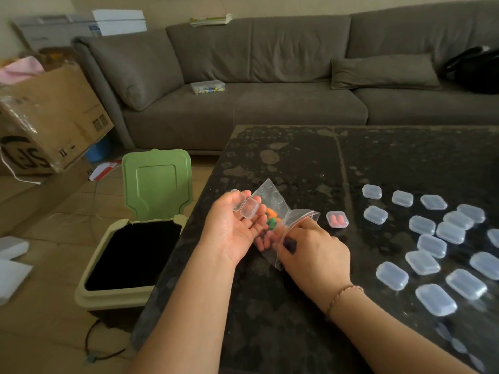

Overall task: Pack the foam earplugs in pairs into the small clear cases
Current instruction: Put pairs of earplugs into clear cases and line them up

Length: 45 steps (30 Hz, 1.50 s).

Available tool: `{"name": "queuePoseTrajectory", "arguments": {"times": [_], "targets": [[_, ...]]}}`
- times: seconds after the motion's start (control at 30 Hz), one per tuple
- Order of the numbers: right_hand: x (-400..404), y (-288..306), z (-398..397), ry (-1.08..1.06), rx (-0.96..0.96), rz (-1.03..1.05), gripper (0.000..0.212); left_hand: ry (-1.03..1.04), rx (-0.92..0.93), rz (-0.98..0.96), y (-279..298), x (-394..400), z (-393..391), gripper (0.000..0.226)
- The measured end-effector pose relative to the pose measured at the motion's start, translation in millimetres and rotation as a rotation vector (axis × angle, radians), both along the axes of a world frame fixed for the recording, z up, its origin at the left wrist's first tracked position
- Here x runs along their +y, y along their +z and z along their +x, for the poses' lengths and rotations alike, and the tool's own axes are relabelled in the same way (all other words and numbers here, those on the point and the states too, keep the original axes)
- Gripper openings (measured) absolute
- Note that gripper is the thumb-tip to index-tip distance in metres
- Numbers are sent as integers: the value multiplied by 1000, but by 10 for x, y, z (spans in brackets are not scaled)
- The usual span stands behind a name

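My left hand point(237, 228) is palm up over the dark table and holds an open small clear case point(247, 205) on its fingertips. A clear zip bag point(272, 201) of orange, green and pink foam earplugs point(271, 221) lies against that hand. My right hand point(316, 251) has its fingers pushed into the bag's mouth; I cannot see what the fingertips touch. A closed case with two pink earplugs point(337, 219) sits just right of the bag. Several empty closed cases point(422, 225) are spread over the table's right side.
The dark mottled table point(310, 163) has its left edge beside a green-lidded bin point(135, 255) standing open on the wooden floor. A grey sofa point(270, 98) runs behind the table. A cardboard box point(51, 117) stands at the far left.
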State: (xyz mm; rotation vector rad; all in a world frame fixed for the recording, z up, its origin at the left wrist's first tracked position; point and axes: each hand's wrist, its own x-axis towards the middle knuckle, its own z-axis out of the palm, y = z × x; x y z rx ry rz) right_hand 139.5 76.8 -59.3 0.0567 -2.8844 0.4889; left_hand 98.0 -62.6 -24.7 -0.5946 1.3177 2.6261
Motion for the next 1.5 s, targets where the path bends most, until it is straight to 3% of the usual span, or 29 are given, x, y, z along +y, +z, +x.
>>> {"name": "queuePoseTrajectory", "arguments": {"times": [0.37,0.57,0.77,0.93,1.1,1.4,1.5], "targets": [[-94,28,-7,-111,-12,-97,30,-53,66,-152,48,34,57,27],[-63,42,3,-75,26,-167,28,-39,55,-130,71,-23,141,28],[149,122,119,-29,-8,-174,11,-29,38,-129,42,-85,154,27],[318,195,156,-4,-38,-214,15,-55,53,-161,39,-41,143,27],[288,210,164,69,-118,-154,21,-54,46,-164,38,-28,152,28],[200,193,182,84,-38,98,26,-63,52,-153,41,-25,151,25],[168,184,185,71,17,90,25,-60,56,-146,55,-28,159,25]]}}
